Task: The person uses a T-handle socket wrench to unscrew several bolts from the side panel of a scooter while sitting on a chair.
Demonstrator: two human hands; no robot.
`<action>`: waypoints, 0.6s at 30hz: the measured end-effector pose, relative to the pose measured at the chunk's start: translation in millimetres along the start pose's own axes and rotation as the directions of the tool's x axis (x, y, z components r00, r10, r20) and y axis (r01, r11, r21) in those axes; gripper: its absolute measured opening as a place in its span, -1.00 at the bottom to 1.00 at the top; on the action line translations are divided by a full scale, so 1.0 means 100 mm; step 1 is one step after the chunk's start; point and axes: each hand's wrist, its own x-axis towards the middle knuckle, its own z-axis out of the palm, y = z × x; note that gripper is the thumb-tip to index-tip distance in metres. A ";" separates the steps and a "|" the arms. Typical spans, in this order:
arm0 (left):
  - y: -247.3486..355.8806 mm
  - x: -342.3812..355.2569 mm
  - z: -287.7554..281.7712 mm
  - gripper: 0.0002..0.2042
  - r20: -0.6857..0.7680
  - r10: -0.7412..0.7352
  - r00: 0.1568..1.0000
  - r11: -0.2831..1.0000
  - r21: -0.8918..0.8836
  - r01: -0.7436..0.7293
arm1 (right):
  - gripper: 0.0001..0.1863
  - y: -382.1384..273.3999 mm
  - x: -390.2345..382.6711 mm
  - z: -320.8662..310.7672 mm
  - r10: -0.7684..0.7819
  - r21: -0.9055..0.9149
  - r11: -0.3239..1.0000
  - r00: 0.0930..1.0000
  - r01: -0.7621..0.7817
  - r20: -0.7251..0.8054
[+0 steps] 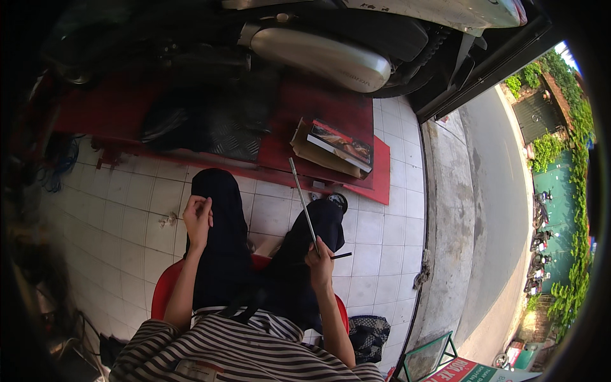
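Observation:
My left hand (198,220) rests by my left thigh (216,260) with its fingers curled; whatever they might hold is hidden. My right hand (320,260), above my right thigh, is closed on a long silver rod tool (301,191) with a short dark bar (342,255) crossing its lower end. The rod points up toward a boxed item (337,143) with a red-and-dark printed top, lying on brown cardboard (305,154) on a red platform (286,108).
A motorbike (318,57) stands on the platform. I sit on a red seat (159,286) on white tiles (127,197). A dark patterned bag (369,337) lies behind me at right. A doorway sill (439,165), road (490,191) and parked scooters (540,239) are at right.

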 end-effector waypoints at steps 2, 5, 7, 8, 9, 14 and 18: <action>-0.02 -0.01 -0.01 -0.88 0.003 -0.004 1.000 1.000 -0.012 0.004 | -0.64 0.05 0.00 -0.01 -0.014 0.034 0.999 1.000 0.015 -0.015; -0.04 0.01 -0.05 -0.87 0.008 0.020 1.000 1.000 -0.012 -0.020 | -0.65 0.13 -0.02 -0.05 -0.036 0.120 0.992 0.996 0.045 -0.076; -0.06 0.01 -0.01 -0.88 0.002 0.008 1.000 0.999 -0.032 -0.008 | -0.69 0.13 -0.03 -0.07 -0.060 0.189 0.979 0.992 0.080 -0.109; -0.04 -0.02 0.00 -0.88 0.007 -0.006 1.000 0.999 -0.031 0.006 | -0.72 0.13 -0.08 -0.07 -0.070 0.231 0.968 0.989 0.098 -0.128; -0.01 -0.03 0.02 -0.88 0.008 -0.027 1.000 0.999 -0.026 0.027 | -0.74 0.13 -0.12 -0.07 -0.080 0.272 0.955 0.986 0.119 -0.150; 0.16 -0.09 0.23 -0.85 0.053 0.031 0.998 0.977 0.208 -0.041 | -0.77 0.11 -0.08 0.13 -0.052 0.253 0.952 0.908 0.171 -0.417; 0.38 0.00 0.83 -0.81 0.338 0.228 0.913 0.846 0.395 -0.358 | -0.74 0.06 -0.05 -0.03 -0.076 0.223 0.964 0.956 0.142 -0.282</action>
